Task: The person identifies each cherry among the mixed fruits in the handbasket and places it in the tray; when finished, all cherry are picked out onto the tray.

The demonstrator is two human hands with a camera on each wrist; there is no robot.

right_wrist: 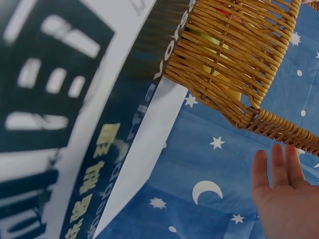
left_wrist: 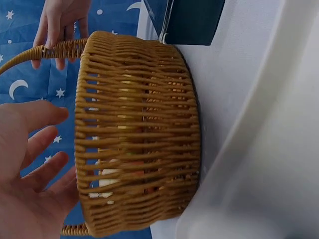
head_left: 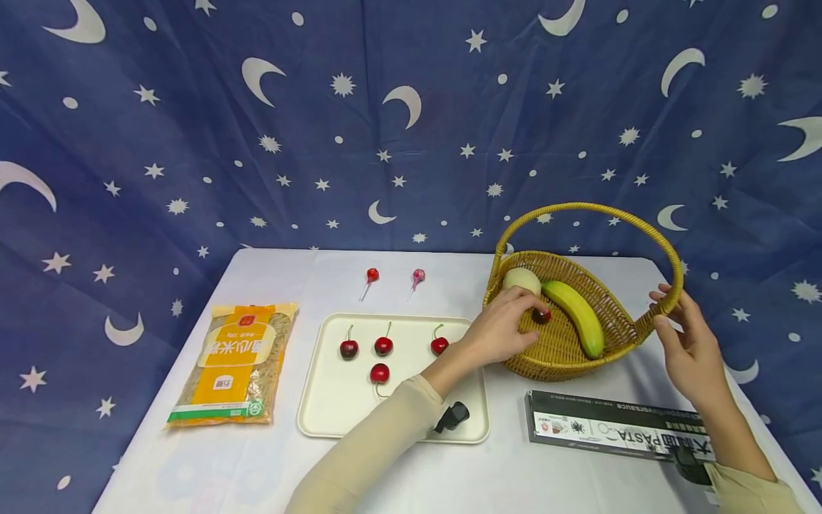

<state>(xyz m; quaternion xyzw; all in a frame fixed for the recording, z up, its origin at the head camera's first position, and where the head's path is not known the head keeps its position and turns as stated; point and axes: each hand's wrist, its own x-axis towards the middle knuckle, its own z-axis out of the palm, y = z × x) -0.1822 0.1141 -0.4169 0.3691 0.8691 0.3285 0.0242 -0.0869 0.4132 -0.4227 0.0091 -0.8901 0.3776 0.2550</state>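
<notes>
A yellow wicker basket with a tall handle stands at the table's back right. Inside are a banana, a pale round object and a dark red cherry. My left hand reaches over the near-left rim, fingertips at that cherry. In the left wrist view the fingers of this left hand look loose and apart, partly hidden behind the rim. With thumb and fingers on either side, my right hand holds the base of the handle. Several cherries lie on a cream tray.
A black pasta box lies in front of the basket, under the right forearm. At the left is an orange-labelled bag of grain. Two lollipops, one red and one pink, lie behind the tray. A starry blue cloth hangs behind.
</notes>
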